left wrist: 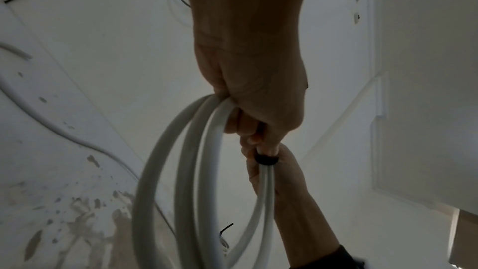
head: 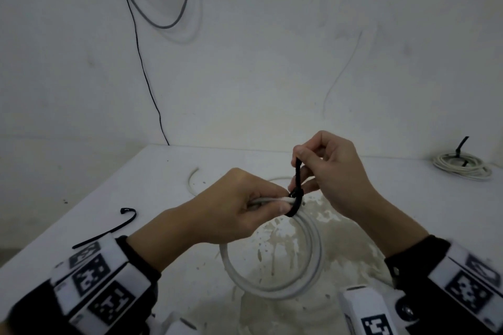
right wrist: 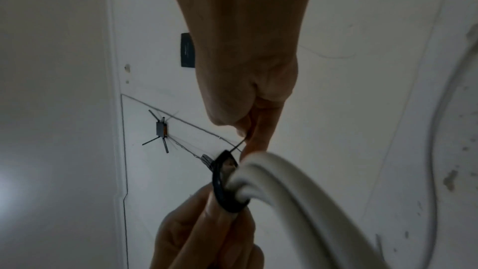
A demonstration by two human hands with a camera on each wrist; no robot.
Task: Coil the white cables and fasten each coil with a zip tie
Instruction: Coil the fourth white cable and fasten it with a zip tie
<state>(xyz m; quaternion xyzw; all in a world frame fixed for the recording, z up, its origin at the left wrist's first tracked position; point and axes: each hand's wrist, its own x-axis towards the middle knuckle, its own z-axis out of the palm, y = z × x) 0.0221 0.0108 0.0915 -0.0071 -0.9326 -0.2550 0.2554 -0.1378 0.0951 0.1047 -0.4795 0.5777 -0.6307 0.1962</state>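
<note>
the white coil is hanging over the near middle of the bench, its top bunched in the left hand, whose fingers are curling round the strands. a black zip tie is looping round that bunch; the right hand is pinching its tail above the loop. a spare tie is lying near the left edge. a tied coil is sitting by the far right edge.

Dark sleeves, white wrist blocks (black square-patterned markers).
</note>
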